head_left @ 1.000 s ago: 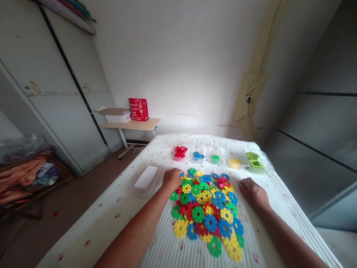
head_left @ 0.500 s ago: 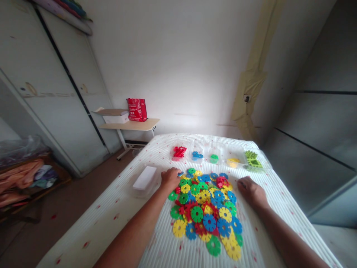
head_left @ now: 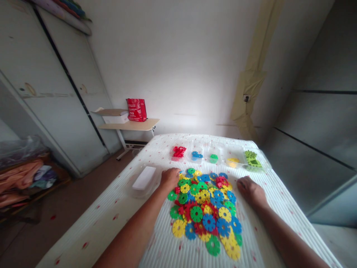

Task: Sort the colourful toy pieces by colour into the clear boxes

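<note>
A pile of flat plastic discs [head_left: 206, 212] in red, blue, green and yellow lies on the white ribbed bed cover [head_left: 117, 219]. My left hand [head_left: 169, 178] rests at the pile's far left corner, fingers curled over the discs there; what they hold is hidden. My right hand [head_left: 249, 190] lies knuckles up on the cover just right of the pile, fingers curled under, touching no disc. Behind the pile stands a row of small clear boxes: red pieces [head_left: 179, 152], blue pieces [head_left: 197, 154], green pieces [head_left: 214, 158], yellow pieces [head_left: 233, 162].
A clear tub with a white insert [head_left: 144, 179] sits left of my left hand. Lime green pieces [head_left: 252, 160] lie in a clear bag at the row's right end. Beyond the bed is a side table [head_left: 131, 124] with a red bag [head_left: 136, 109]; wardrobes and piled clothes [head_left: 19, 178] stand left.
Both hands stay almost where they were. My left hand's fingers have shifted slightly over the discs at the pile's corner. The view has tilted a little.
</note>
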Available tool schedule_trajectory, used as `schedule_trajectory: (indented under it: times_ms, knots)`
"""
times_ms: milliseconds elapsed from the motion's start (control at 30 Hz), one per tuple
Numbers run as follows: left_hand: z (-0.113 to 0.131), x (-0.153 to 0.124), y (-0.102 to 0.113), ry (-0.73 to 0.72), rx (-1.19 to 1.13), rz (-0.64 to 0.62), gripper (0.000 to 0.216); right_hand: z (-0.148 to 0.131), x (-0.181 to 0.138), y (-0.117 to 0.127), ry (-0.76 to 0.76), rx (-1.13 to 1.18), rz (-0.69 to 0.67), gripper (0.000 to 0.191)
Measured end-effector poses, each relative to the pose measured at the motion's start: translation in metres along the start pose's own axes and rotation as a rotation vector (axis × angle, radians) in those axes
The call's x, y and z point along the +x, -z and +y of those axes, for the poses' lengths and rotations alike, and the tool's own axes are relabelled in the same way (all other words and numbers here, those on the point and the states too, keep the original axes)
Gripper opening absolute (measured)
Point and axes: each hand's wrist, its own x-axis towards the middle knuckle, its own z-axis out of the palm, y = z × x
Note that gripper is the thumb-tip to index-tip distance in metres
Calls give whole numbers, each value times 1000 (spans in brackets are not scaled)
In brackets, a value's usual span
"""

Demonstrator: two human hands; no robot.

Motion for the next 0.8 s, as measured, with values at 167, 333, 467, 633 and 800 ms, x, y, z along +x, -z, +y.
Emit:
schedule_trajectory:
  times_ms: [167, 333, 467, 633, 800]
  knots:
    - [2, -1, 5, -50, 59, 14, 28, 1, 0, -1, 3, -5, 13, 29]
    - [4, -5, 4, -88, 92, 59, 40, -1, 0, 0, 2, 7, 17, 29]
    - [1, -7, 6, -119, 130, 115, 51, -1, 0, 1, 8, 5, -1, 30]
    - [12, -6, 12, -175, 122, 224, 45, -1, 0, 0, -6, -9, -18, 30]
    - [33, -8, 6, -198, 108, 49, 40, -3, 0, 1, -18, -1, -9, 30]
